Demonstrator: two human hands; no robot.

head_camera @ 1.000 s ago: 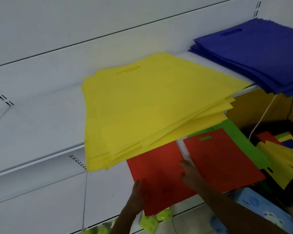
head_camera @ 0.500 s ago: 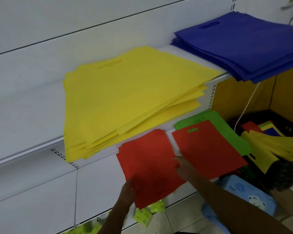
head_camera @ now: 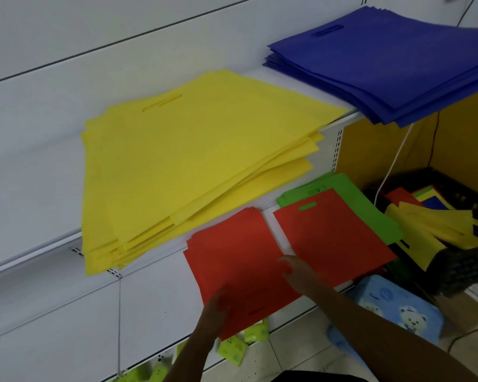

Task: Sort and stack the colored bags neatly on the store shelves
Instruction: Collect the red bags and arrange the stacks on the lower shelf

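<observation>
Gripping the red stack [head_camera: 238, 260] at its near left edge, your left hand [head_camera: 214, 307] holds it; your right hand [head_camera: 293, 270] rests on its right edge, fingers blurred, grip unclear.

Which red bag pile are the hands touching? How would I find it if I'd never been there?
Find the big yellow stack on the upper white shelf, then look just below its front edge. Two red piles lie side by side there. It's the left red pile, with both hands on it; the right red pile lies on green bags instead.
</observation>
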